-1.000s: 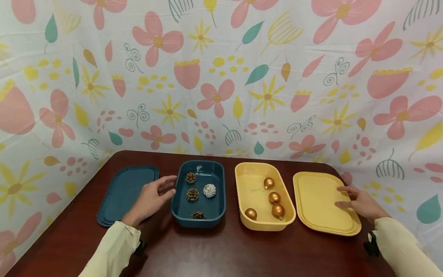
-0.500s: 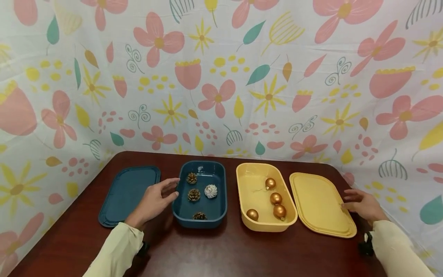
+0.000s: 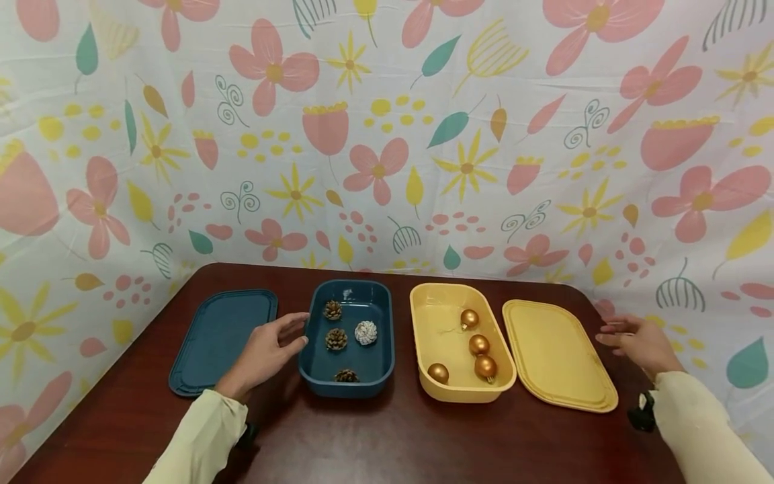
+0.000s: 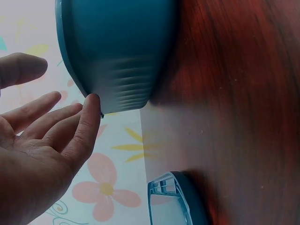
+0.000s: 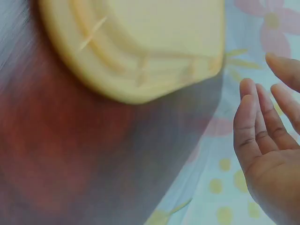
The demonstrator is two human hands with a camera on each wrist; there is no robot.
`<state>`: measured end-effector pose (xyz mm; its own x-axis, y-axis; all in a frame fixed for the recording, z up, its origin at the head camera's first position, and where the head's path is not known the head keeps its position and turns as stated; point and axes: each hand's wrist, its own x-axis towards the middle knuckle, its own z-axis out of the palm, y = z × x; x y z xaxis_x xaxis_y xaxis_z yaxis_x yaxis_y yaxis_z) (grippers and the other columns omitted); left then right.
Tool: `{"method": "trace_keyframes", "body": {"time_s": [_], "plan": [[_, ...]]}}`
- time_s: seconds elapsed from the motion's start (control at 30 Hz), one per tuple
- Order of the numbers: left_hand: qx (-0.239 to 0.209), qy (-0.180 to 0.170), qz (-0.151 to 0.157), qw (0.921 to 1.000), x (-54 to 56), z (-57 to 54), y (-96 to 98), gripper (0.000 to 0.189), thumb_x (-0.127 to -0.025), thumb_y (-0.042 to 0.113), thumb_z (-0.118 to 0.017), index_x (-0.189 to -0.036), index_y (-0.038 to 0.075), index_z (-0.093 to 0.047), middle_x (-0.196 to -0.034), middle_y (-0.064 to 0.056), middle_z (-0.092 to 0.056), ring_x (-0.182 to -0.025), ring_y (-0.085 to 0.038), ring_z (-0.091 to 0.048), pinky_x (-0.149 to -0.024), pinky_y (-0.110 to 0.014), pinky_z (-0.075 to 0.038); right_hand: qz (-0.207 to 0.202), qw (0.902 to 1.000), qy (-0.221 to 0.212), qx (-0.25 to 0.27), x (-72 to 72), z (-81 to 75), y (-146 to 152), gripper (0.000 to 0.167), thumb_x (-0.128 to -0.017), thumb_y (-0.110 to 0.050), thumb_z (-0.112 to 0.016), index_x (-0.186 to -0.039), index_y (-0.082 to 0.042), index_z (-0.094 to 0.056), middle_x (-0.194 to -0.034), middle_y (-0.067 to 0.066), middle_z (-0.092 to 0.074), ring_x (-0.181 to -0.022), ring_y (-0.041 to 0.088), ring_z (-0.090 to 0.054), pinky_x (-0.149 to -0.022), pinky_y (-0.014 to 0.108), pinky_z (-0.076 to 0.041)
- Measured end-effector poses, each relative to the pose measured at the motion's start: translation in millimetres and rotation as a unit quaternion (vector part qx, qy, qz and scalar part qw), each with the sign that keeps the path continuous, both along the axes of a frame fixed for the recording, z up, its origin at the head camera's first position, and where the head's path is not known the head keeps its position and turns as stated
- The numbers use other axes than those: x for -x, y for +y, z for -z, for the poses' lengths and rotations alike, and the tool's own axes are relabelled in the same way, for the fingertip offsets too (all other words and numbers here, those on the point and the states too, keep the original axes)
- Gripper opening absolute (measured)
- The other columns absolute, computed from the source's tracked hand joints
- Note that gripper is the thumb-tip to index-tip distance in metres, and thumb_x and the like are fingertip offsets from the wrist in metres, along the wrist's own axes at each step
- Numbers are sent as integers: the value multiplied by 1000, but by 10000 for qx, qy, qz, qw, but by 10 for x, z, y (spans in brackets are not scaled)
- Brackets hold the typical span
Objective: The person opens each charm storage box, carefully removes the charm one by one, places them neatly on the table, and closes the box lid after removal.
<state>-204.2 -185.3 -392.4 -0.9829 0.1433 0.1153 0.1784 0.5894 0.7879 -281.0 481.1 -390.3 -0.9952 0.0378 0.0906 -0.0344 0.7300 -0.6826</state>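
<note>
My left hand (image 3: 263,353) has its fingers extended at the left rim of the blue container (image 3: 346,388), holding nothing. Inside that container are several brown pine cones (image 3: 336,339) and one white, ball-like piece (image 3: 365,333). To its right, a yellow container (image 3: 459,393) holds several gold ornament balls (image 3: 480,345). A yellow lid (image 3: 556,353) lies flat on the table beside the yellow container. Just past the lid's right edge, my right hand (image 3: 643,343) hovers with relaxed fingers and nothing in them; the right wrist view shows a gap between hand and lid.
A blue lid (image 3: 220,336) lies on the dark wooden table (image 3: 387,444) to the left, partly behind my left hand. A floral cloth (image 3: 387,134) hangs at the back and along both sides of the table.
The yellow lid has slid left, toward the yellow container. My right hand has come off the lid and lifted away to its right. The left hand has stayed almost still.
</note>
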Motion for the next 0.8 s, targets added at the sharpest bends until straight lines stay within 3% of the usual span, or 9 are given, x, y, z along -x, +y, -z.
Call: {"method": "trace_keyframes", "body": {"time_s": [0.1, 0.17, 0.43, 0.53, 0.7, 0.8], "plan": [[33, -33, 12, 10000, 0, 16, -2, 51, -102, 18, -60, -151, 12, -47, -153, -18, -49, -140, -38, -50, -105, -53, -51, -237, 9993, 247, 148, 50, -103, -149, 62, -96, -29, -70, -140, 9, -48, -95, -29, -60, -80, -13, -61, -68, 29, -60], [15, -67, 28, 10000, 5, 30, -4, 51, -101, 18, -60, -151, 13, -47, -154, -18, -48, -141, -38, -49, -105, -53, -50, -384, 9982, 439, 169, 89, -191, -290, 57, -96, -28, -70, -138, 5, -51, -94, -32, -60, -81, -13, -62, -68, 27, -59], [-109, -268, 49, 9996, 3, 64, -6, 58, -97, 24, -67, -150, 14, -47, -156, -17, -46, -142, -39, -47, -105, -54, -50, -1155, 9898, 801, 222, 225, -556, -1026, 46, -96, -24, -70, -134, -1, -57, -97, -25, -65, -84, -5, -66, -68, 25, -57], [-20, -264, 43, 9996, -7, 65, 0, 59, -96, 25, -69, -150, 15, -48, -156, -17, -46, -142, -39, -47, -106, -56, -49, -1464, 9857, 766, 321, 253, -673, -1337, 46, -94, -22, -72, -133, -2, -59, -100, -19, -67, -87, -4, -67, -72, 25, -59], [51, -153, 12, 9999, 27, 35, 41, 60, -95, 26, -70, -150, 18, -48, -157, -16, -45, -144, -38, -45, -108, -57, -47, -2175, 9719, 830, 345, 272, -825, -1835, 38, -91, -12, -74, -127, -3, -64, -106, 7, -70, -88, 5, -69, -75, 24, -60], [79, -142, -13, 9999, 60, 13, 71, 61, -94, 27, -71, -150, 19, -48, -158, -16, -44, -144, -37, -45, -106, -56, -49, -2588, 9631, 653, 343, 247, -895, -2133, 36, -91, -8, -74, -125, -5, -65, -108, 15, -70, -90, 10, -70, -77, 24, -59]]}}
